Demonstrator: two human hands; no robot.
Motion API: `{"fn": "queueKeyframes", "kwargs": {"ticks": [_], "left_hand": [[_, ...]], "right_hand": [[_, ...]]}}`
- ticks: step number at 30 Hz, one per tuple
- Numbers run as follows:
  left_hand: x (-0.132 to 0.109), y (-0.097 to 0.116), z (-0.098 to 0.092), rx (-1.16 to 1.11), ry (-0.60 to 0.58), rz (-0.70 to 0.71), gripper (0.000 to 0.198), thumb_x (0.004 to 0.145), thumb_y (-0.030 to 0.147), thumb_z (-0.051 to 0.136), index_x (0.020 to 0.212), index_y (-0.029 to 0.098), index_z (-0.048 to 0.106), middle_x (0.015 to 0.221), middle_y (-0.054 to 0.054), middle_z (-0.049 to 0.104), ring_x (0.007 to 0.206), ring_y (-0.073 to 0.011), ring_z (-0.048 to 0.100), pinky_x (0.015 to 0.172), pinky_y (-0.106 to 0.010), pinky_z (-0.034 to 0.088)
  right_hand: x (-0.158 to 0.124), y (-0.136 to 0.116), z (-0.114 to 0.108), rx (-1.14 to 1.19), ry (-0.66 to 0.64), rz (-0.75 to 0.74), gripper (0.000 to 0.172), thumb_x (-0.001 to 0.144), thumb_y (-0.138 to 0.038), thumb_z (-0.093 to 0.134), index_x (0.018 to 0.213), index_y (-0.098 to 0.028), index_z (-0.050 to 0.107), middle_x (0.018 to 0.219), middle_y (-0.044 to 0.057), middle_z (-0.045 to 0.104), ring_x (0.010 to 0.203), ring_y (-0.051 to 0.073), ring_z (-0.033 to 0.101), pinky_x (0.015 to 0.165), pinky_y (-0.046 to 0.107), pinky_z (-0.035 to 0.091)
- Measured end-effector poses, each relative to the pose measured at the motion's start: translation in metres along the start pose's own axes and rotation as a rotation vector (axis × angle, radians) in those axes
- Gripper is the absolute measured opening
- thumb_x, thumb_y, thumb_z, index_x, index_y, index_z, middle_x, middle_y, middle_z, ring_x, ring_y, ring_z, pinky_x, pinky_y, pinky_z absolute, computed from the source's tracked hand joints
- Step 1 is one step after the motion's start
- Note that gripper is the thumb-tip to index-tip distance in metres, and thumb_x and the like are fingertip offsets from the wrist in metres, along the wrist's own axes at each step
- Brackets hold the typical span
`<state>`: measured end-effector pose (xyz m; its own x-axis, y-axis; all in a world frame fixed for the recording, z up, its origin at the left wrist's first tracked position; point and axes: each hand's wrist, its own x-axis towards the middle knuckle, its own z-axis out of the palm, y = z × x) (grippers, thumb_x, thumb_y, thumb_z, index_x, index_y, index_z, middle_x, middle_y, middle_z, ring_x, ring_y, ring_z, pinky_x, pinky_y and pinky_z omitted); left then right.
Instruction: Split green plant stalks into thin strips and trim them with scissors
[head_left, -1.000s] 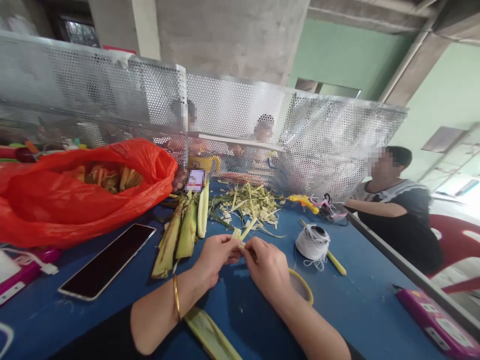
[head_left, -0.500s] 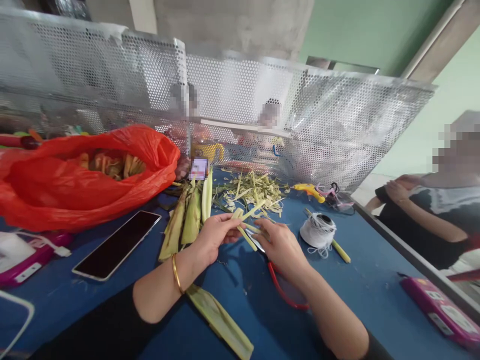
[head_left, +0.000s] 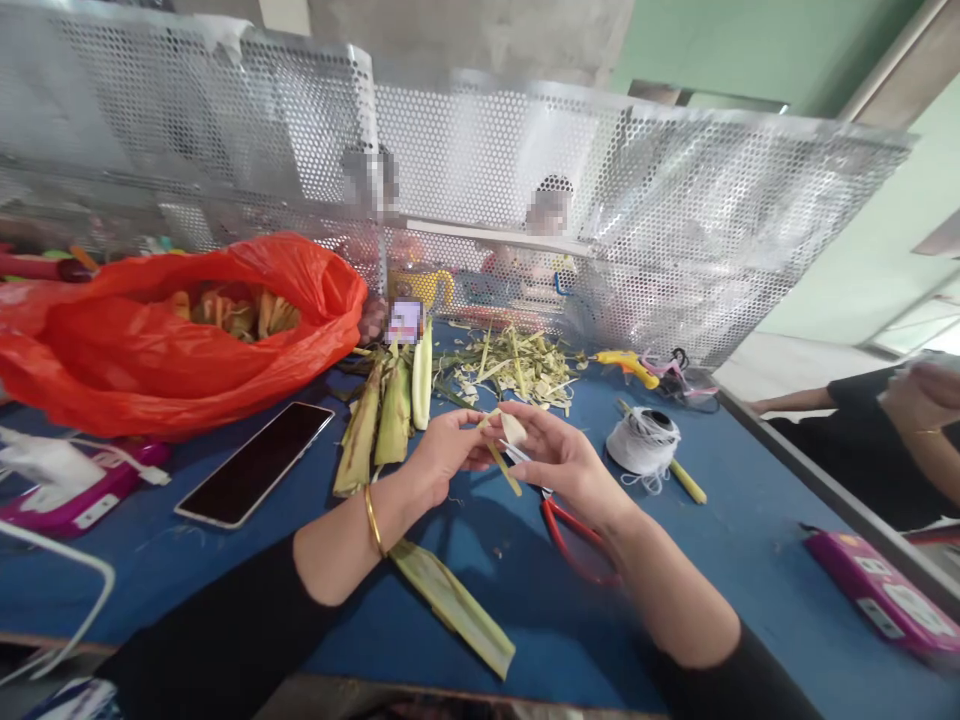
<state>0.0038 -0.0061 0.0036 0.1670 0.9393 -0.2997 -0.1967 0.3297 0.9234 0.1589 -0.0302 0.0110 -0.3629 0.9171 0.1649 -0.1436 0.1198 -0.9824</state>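
In front of me my left hand [head_left: 450, 447] is closed in a pinch on a narrow pale-green husk strip [head_left: 504, 470], whose end hangs down. My right hand [head_left: 559, 450] meets it, its fingers curled round a wide pale part of the same strip, near my left fingertips. Red-handled scissors [head_left: 577, 545] show beneath my right hand, blades towards my fingers; whether they lie on the table or touch the palm I cannot tell. A long husk piece [head_left: 454, 605] lies near the table's front edge, and several husk leaves [head_left: 394, 410] lie beyond my left hand.
A red plastic bag [head_left: 225, 370] with brownish contents and a dark phone [head_left: 255, 465] are on the left. Husk scraps [head_left: 517, 365] lie ahead. A white string spool [head_left: 643, 443], a yellow glue gun [head_left: 628, 367] and a purple power strip [head_left: 885, 590] lie right. A person sits far right.
My right fingers have come up to the strip, and its pale wide part now shows between the hands. The long end that pointed up and away is no longer visible. The view has shifted.
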Motion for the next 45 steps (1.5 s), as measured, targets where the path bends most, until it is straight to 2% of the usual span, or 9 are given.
{"fn": "queueKeyframes", "kwargs": {"ticks": [2,5,7,9,19,26,32,38,45], "left_hand": [[0.001,-0.001,0.000,-0.008,-0.011,-0.012,0.027,0.059,0.024,0.081,0.076,0.015,0.060,0.055,0.001,0.065,0.045,-0.0089,0.056,0.049,-0.020,0.044],[0.001,-0.004,0.000,0.023,-0.032,-0.029,0.027,0.058,0.025,0.082,0.074,0.014,0.063,0.057,-0.001,0.067,0.046,-0.0088,0.056,0.051,-0.020,0.045],[0.002,-0.006,0.000,0.040,-0.051,-0.038,0.022,0.061,0.023,0.080,0.074,0.014,0.065,0.060,-0.002,0.069,0.047,-0.0093,0.058,0.052,-0.021,0.046],[0.002,-0.007,0.000,0.046,-0.064,-0.040,0.015,0.065,0.020,0.077,0.073,0.013,0.067,0.060,-0.003,0.069,0.048,-0.0098,0.059,0.054,-0.022,0.047],[0.003,-0.008,0.001,0.102,-0.011,0.040,0.005,0.069,0.017,0.074,0.068,0.015,0.070,0.057,-0.001,0.068,0.052,-0.0121,0.062,0.057,-0.022,0.050],[-0.001,-0.008,0.003,0.172,0.004,0.101,0.007,0.074,0.012,0.068,0.068,0.015,0.070,0.056,0.002,0.067,0.053,-0.0117,0.063,0.059,-0.022,0.051],[0.000,-0.008,0.004,0.207,0.020,0.127,0.010,0.073,0.010,0.067,0.066,0.016,0.070,0.058,0.002,0.068,0.054,-0.0123,0.064,0.058,-0.022,0.051],[0.004,-0.013,0.002,0.295,0.026,0.191,0.006,0.069,0.014,0.072,0.065,0.018,0.071,0.058,0.001,0.069,0.055,-0.0145,0.065,0.057,-0.023,0.051],[0.003,-0.015,0.001,0.360,0.032,0.231,0.006,0.070,0.013,0.070,0.068,0.018,0.073,0.061,0.000,0.071,0.058,-0.0156,0.067,0.056,-0.022,0.050]], "right_hand": [[0.001,0.003,0.001,-0.064,0.017,-0.025,0.056,0.060,-0.025,0.082,0.112,-0.025,0.061,0.101,0.005,0.070,0.102,0.021,0.064,0.087,0.035,0.050],[0.003,0.004,0.002,-0.263,0.209,-0.066,0.021,0.072,-0.035,0.071,0.086,-0.021,0.066,0.073,0.001,0.066,0.076,0.017,0.062,0.074,0.030,0.049],[0.003,0.003,0.001,-0.392,0.341,-0.097,0.024,0.078,-0.041,0.062,0.067,-0.020,0.061,0.060,-0.001,0.056,0.062,0.013,0.052,0.064,0.027,0.044],[0.002,0.002,0.001,-0.455,0.379,-0.105,0.031,0.081,-0.043,0.057,0.061,-0.019,0.057,0.057,-0.002,0.049,0.059,0.012,0.045,0.059,0.026,0.038],[0.004,0.006,-0.008,-0.500,0.221,0.233,0.029,0.069,-0.042,0.055,0.052,-0.019,0.054,0.047,-0.006,0.033,0.050,0.009,0.026,0.051,0.027,0.019],[0.005,0.011,-0.010,-0.752,0.228,0.214,0.026,0.071,-0.037,0.049,0.051,-0.020,0.051,0.047,-0.005,0.039,0.050,0.010,0.033,0.051,0.026,0.024],[0.001,0.003,-0.002,-1.106,0.221,0.042,0.032,0.080,-0.029,0.045,0.050,-0.019,0.041,0.062,0.000,0.049,0.058,0.012,0.043,0.055,0.025,0.028],[-0.002,0.001,0.005,-1.427,0.219,0.010,0.028,0.085,-0.021,0.045,0.060,-0.019,0.056,0.073,0.003,0.057,0.060,0.012,0.047,0.055,0.026,0.028],[-0.003,-0.003,0.008,-1.586,0.119,0.002,0.031,0.093,-0.026,0.042,0.070,-0.018,0.060,0.078,0.005,0.059,0.066,0.015,0.051,0.060,0.028,0.028]]}}
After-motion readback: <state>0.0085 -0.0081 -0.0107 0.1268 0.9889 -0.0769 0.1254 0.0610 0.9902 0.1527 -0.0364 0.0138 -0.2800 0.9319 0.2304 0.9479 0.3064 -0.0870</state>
